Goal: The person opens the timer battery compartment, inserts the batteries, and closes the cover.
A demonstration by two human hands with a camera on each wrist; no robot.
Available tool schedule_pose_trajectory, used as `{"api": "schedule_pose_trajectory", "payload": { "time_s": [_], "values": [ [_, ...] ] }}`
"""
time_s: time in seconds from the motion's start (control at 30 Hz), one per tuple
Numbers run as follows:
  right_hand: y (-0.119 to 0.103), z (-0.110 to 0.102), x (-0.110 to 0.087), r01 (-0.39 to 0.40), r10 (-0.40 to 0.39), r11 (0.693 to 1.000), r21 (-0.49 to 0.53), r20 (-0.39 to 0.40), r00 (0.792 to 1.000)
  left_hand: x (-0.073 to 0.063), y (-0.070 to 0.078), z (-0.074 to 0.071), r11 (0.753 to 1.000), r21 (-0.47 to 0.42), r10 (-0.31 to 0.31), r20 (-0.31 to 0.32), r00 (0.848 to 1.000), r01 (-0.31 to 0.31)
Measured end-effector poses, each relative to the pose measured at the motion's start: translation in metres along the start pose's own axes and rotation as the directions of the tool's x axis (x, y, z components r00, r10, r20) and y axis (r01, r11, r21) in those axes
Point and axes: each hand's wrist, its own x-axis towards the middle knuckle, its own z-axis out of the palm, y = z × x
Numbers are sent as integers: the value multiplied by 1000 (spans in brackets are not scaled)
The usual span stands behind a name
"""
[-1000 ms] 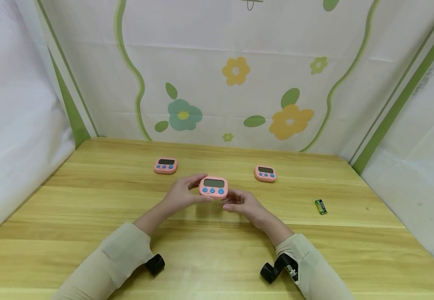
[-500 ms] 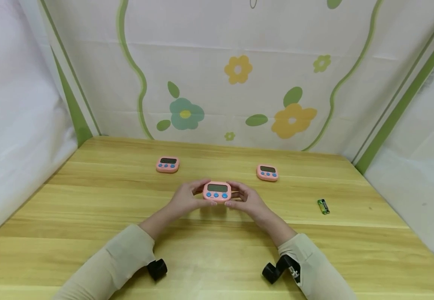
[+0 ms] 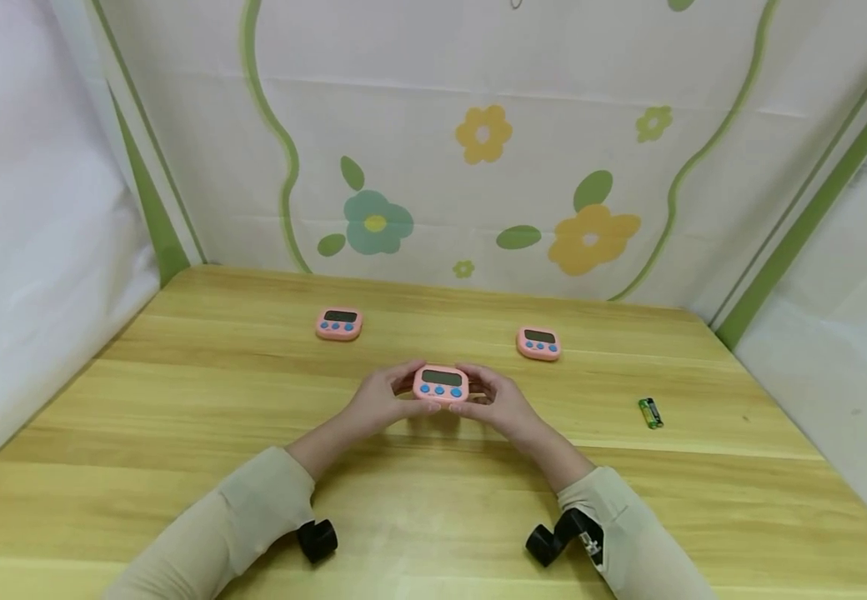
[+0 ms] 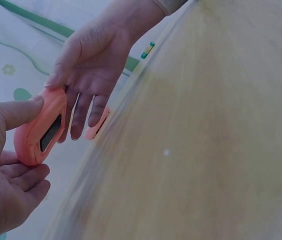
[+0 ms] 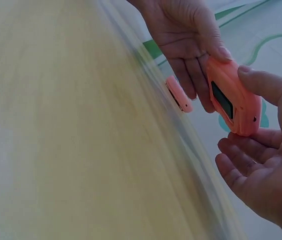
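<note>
A pink digital timer (image 3: pixel 441 385) with a grey screen and blue buttons is held between both hands above the middle of the table. My left hand (image 3: pixel 384 398) grips its left end, thumb at the lower edge and fingers at the top. On the opposite end, my right hand (image 3: pixel 499 406) pinches it the same way. The left wrist view shows the timer (image 4: pixel 41 127) from the side, between the left thumb and fingers. In the right wrist view the right thumb lies on the timer's edge (image 5: pixel 248 107) and the fingers sit beneath.
Two more pink timers lie farther back on the wooden table (image 3: pixel 433 500), one at the left (image 3: pixel 339 324) and one at the right (image 3: pixel 538 343). Green-and-black batteries (image 3: pixel 650 413) lie to the right. A flowered white cloth (image 3: pixel 433 150) hangs behind the table.
The right hand has come onto the timer's right end, where its fingers were behind and beside it earlier. The held timer has come slightly lower and tilted back a little.
</note>
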Motion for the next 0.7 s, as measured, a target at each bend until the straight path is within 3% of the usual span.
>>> {"api": "schedule_pose_trajectory", "payload": {
  "time_s": [0.17,0.3,0.43,0.53,0.7],
  "values": [
    [2,-1,0,-23,23,1000,12,-35,999,10,-19,0,998,-62,23,18,1000,-22],
    [1,-1,1,-41,44,998,55,-42,998,16,-30,1,994,-104,26,-2,1000,-26],
    [-1,-1,0,-32,33,997,70,-14,999,17,-31,1,984,-176,17,-58,998,-27],
    [-8,1,-2,-23,23,998,60,3,1000,14,-24,1,975,-223,-6,-85,996,-13],
    [-3,1,-2,30,-30,998,58,-1,1000,15,-26,2,972,-236,-30,-108,994,4]
  ]
}}
